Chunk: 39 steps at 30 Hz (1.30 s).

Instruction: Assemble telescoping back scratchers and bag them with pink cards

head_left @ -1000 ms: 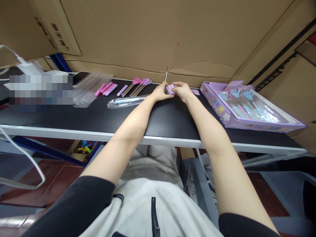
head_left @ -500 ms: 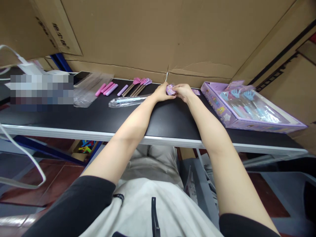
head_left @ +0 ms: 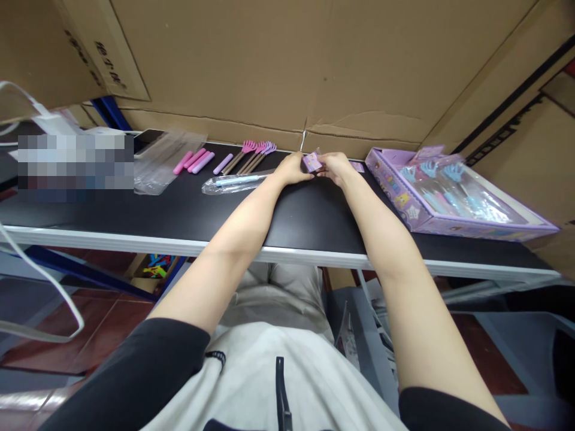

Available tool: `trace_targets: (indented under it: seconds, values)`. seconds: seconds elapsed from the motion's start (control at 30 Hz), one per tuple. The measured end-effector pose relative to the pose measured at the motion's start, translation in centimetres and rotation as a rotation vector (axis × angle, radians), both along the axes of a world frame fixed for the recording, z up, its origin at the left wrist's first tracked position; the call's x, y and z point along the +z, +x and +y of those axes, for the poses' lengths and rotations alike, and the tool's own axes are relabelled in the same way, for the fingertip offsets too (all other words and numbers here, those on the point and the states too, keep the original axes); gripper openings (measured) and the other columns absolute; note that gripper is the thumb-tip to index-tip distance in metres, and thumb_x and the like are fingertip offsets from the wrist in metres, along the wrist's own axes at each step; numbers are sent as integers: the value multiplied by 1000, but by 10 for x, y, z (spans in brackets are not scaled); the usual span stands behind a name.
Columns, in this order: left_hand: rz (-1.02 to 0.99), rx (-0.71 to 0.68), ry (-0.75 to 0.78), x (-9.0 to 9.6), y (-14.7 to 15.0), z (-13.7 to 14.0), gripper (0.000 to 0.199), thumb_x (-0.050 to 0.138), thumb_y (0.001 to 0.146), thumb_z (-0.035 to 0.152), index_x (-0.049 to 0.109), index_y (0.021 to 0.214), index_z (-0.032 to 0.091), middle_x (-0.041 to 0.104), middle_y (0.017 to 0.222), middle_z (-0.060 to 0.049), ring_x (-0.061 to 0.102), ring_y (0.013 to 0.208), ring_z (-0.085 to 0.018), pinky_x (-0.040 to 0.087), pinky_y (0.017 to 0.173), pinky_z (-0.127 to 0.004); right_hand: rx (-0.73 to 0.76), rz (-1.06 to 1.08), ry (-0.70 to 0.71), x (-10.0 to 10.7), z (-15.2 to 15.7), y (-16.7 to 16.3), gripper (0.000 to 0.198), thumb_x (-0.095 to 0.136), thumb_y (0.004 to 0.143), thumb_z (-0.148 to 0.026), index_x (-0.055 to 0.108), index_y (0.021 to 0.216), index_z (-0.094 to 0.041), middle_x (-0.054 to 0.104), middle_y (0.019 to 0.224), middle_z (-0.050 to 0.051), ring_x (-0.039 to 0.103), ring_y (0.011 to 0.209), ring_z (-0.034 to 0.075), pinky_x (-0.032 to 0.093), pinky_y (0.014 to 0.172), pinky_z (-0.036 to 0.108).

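A small purple printed card (head_left: 311, 160) is between my two hands at the back of the black table. My right hand (head_left: 335, 166) pinches the card's right edge with closed fingers. My left hand (head_left: 291, 169) is at the card's left side, its fingers curled around the end of a clear plastic bag (head_left: 209, 187); the exact grip is partly hidden. Inside the bag lies a light blue handle (head_left: 229, 181), running leftward from under my left wrist. Another purple card (head_left: 357, 167) lies flat just right of my right hand.
Several pink and purple claw-headed scratchers (head_left: 254, 157) and loose handles (head_left: 195, 160) lie left of my hands, beside flat clear bags (head_left: 157, 161). A purple display box (head_left: 404, 200) with blue scratchers stands at right. Cardboard (head_left: 269, 66) walls the back; a white cable (head_left: 54, 287) hangs left.
The card has turned and shows more of its face, with my right fingers drawn slightly right along it. The bag with the blue handle has shifted a little to the right.
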State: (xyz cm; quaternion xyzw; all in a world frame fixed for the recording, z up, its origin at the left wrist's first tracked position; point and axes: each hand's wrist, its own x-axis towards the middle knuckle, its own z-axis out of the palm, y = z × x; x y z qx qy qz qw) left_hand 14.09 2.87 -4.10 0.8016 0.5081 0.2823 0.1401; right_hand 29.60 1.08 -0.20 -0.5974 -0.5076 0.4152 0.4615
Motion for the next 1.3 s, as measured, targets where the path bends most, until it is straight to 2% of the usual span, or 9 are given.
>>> trace_targets:
  seconds: [0.27,0.43,0.57,0.8,0.9,1.0,1.13,1.2,1.3]
  values:
    - [17,-20,29,0,3,-2,60,86,85,30,64,136,6,71,142,-26,68,135,-41,52,115,-46,-37,-166,113,-7,5,-3,25,71,81,-1,58,74,-21,57,63,-2,58,66,14,66,79,34]
    - [48,12,50,-1,3,1,57,86,86,31,65,134,7,71,143,-24,68,136,-41,52,116,-47,-32,-568,373,-14,14,1,27,69,80,-6,54,67,-24,64,77,2,66,87,22,60,107,47]
    - [34,19,59,-2,2,1,59,85,86,28,65,136,5,71,142,-26,68,137,-41,52,116,-44,44,-662,517,-19,20,2,32,78,83,-17,49,71,-27,68,86,8,67,98,29,57,109,51]
    - [14,59,67,0,2,-1,64,86,88,27,64,142,0,71,143,-27,67,137,-40,51,117,-44,42,-354,333,-17,22,4,42,79,96,-55,55,81,-24,64,85,6,70,97,28,60,97,46]
    - [11,55,53,0,2,-2,64,85,89,27,63,142,1,70,144,-28,68,137,-41,52,116,-44,98,-286,168,-15,19,5,35,84,92,-38,58,75,-22,62,74,4,67,80,24,61,85,42]
    - [-30,52,17,1,2,-3,72,89,86,29,59,145,0,69,145,-29,67,139,-42,52,115,-45,112,-311,131,-15,17,6,26,81,86,-16,60,73,-21,63,69,3,63,71,19,61,80,39]
    - [-127,52,-35,1,0,-1,85,98,74,28,60,146,7,69,146,-26,65,142,-42,50,119,-46,108,-338,188,-19,24,9,23,85,80,-21,63,73,-23,59,62,1,62,67,19,64,78,42]
    - [-160,55,-83,4,-3,0,73,98,71,30,67,135,12,73,140,-22,67,139,-41,50,118,-47,98,-346,220,-20,28,11,25,87,78,-28,63,73,-24,56,58,0,62,67,21,66,81,46]
    - [-161,88,-167,17,-11,-1,29,88,77,27,75,100,16,79,113,-15,73,124,-38,53,112,-46,28,-382,245,-20,31,15,23,83,79,-26,62,69,-23,55,59,1,65,72,23,65,91,50]
